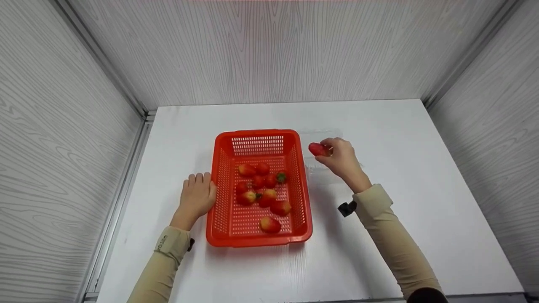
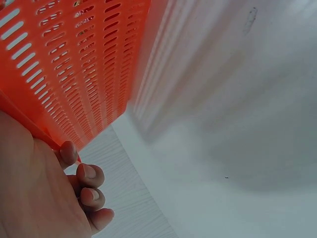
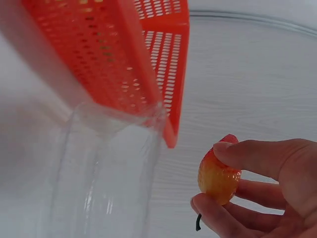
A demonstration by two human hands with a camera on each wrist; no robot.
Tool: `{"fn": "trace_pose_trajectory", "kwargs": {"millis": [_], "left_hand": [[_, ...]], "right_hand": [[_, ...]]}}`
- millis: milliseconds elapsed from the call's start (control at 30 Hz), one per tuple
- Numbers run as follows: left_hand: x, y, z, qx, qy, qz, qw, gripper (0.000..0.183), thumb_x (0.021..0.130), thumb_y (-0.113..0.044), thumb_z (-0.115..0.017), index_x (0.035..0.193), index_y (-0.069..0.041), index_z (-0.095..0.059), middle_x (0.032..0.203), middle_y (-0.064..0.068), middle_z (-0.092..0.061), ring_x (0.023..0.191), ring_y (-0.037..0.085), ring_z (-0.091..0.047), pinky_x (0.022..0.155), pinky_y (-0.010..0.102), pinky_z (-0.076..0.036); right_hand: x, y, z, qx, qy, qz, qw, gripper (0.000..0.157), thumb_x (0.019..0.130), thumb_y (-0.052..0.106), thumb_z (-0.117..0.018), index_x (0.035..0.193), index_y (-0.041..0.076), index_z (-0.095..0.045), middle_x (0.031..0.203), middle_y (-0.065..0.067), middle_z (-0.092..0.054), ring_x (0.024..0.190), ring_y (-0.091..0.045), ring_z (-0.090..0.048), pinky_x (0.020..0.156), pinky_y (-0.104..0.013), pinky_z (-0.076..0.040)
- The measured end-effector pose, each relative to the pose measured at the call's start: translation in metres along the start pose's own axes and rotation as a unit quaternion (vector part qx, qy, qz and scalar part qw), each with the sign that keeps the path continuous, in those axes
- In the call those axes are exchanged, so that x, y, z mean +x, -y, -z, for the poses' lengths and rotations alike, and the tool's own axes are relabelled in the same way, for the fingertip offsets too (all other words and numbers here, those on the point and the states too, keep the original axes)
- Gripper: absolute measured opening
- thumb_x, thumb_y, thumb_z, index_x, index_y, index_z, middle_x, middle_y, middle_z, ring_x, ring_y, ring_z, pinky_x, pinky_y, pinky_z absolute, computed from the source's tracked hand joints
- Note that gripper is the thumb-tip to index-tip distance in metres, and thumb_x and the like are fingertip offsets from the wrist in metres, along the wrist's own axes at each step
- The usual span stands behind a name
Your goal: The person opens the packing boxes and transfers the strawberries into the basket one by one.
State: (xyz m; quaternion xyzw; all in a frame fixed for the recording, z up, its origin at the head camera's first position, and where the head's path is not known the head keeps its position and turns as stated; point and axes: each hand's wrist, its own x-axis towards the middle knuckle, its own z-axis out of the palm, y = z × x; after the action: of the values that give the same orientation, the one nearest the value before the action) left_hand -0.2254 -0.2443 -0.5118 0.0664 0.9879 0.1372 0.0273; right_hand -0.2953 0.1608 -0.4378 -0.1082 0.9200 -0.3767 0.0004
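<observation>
In the head view, my right hand (image 1: 342,158) pinches a red strawberry (image 1: 316,149) above a clear plastic box (image 1: 316,135). Seen from the right wrist, the strawberry (image 3: 216,178) is yellow toward one end, with thumb and fingers around it and a thin dark stem near the fingertips. My left hand (image 1: 198,194) holds the left rim of a red plastic basket (image 1: 259,240); the left wrist view shows its fingers (image 2: 90,172) bent at the rim, its thumb hidden. Inside the basket lie several red-and-yellow strawberries (image 1: 269,224), one showing a green cap (image 1: 281,176).
The basket and box stand side by side on a white table (image 1: 404,202). Pale wood-grain panels (image 1: 269,50) enclose the table at the back and both sides. The box is transparent, so its edges are hard to make out.
</observation>
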Motion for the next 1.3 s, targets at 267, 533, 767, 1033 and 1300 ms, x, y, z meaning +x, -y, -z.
{"fn": "trace_pose_trajectory", "kwargs": {"millis": [267,533,767,1033,1300], "left_hand": [[0.000,-0.001,0.000,-0.001,-0.003,-0.003,1.0000,0.025,0.102,-0.023,-0.034,0.103,-0.001,-0.046,0.092,0.017,-0.044,0.088,0.035,-0.040,0.078,0.049,-0.033],[0.002,-0.002,0.000,0.008,0.000,0.002,1.0000,0.027,0.102,-0.025,-0.034,0.104,-0.001,-0.047,0.093,0.016,-0.045,0.087,0.034,-0.040,0.078,0.048,-0.034],[0.000,-0.001,-0.001,0.012,-0.002,0.004,0.9999,0.026,0.102,-0.024,-0.035,0.104,-0.001,-0.047,0.092,0.016,-0.045,0.086,0.034,-0.041,0.076,0.047,-0.034],[-0.001,0.000,-0.002,0.004,0.004,0.005,1.0000,0.028,0.101,-0.025,-0.033,0.105,-0.001,-0.047,0.092,0.015,-0.044,0.087,0.033,-0.039,0.077,0.047,-0.033],[0.000,0.001,-0.001,0.008,0.005,0.006,0.9999,0.029,0.101,-0.025,-0.033,0.106,-0.001,-0.047,0.093,0.017,-0.044,0.088,0.034,-0.040,0.079,0.048,-0.034]], "right_hand": [[0.002,0.045,-0.016,0.043,0.029,0.035,0.998,0.034,0.082,0.008,-0.078,0.112,-0.005,-0.069,0.101,-0.018,-0.069,0.084,-0.029,-0.066,0.073,-0.041,-0.054],[-0.005,0.073,-0.049,0.056,0.071,0.043,0.995,0.039,0.082,0.009,-0.080,0.116,-0.005,-0.068,0.105,-0.015,-0.068,0.087,-0.023,-0.062,0.077,-0.037,-0.052],[-0.012,0.086,-0.084,0.049,0.109,0.048,0.992,0.032,0.082,0.010,-0.080,0.111,0.001,-0.071,0.100,-0.009,-0.070,0.083,-0.017,-0.064,0.074,-0.033,-0.054],[-0.030,0.095,-0.122,0.045,0.173,0.048,0.983,0.031,0.083,0.015,-0.080,0.110,0.001,-0.071,0.101,-0.009,-0.070,0.085,-0.017,-0.061,0.076,-0.032,-0.053],[-0.041,0.097,-0.148,0.028,0.213,0.041,0.976,0.028,0.078,0.009,-0.082,0.103,0.001,-0.073,0.094,-0.008,-0.071,0.077,-0.014,-0.062,0.070,-0.029,-0.053]]}}
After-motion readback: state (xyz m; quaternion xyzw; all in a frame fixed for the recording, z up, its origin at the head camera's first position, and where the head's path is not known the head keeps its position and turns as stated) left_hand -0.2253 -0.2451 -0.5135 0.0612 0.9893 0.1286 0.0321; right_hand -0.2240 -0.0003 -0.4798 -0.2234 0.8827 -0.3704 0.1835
